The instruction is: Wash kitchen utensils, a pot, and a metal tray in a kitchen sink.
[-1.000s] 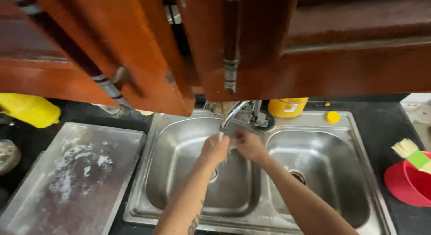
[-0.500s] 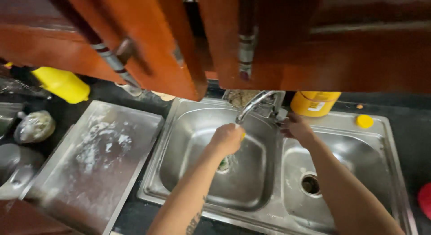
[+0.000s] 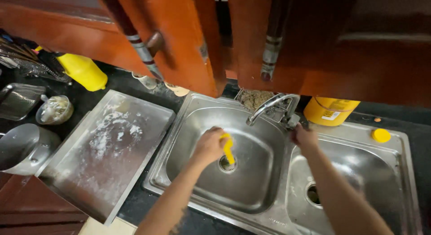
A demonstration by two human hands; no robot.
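Yellow tool (image 3: 228, 148), small and slender, sits in the person's left hand (image 3: 209, 146) over the left basin of the double steel sink (image 3: 182, 127). That hand is closed around one end of it, fingers curled in toward the palm, and the free end points down and slightly right, ending just above the drain hole (image 3: 226, 164). Its long axis therefore runs from the hand down toward the drain, nearly straight at the basin floor. What kind of tool it is cannot be made out; it may be a small brush or scraper.

The right hand (image 3: 304, 137) is well apart from the tool, farther and to the right, resting at the base of the curved faucet (image 3: 269, 108) where the lever sits. Its fingers look gathered on the fitting, though motion blur hides whether they truly grip it. The spout arcs left, ending above the left basin and a little beyond the yellow tool. No running water can be seen for certain.

Of the two, the left hand is the one at the drain; the right forearm crosses the divider and the right basin.

On the table to the left of the sink lies a flat metal tray (image 3: 107, 149) dusted with white powder, with a yellow bottle (image 3: 83, 71) beyond it and a steel pot (image 3: 22, 147) at the left edge. A yellow tub (image 3: 330, 110) stands behind the faucet, and a small yellow cap (image 3: 380, 135) lies on the sink's far right rim. Reddish cabinet doors (image 3: 188, 42) hang open overhead.
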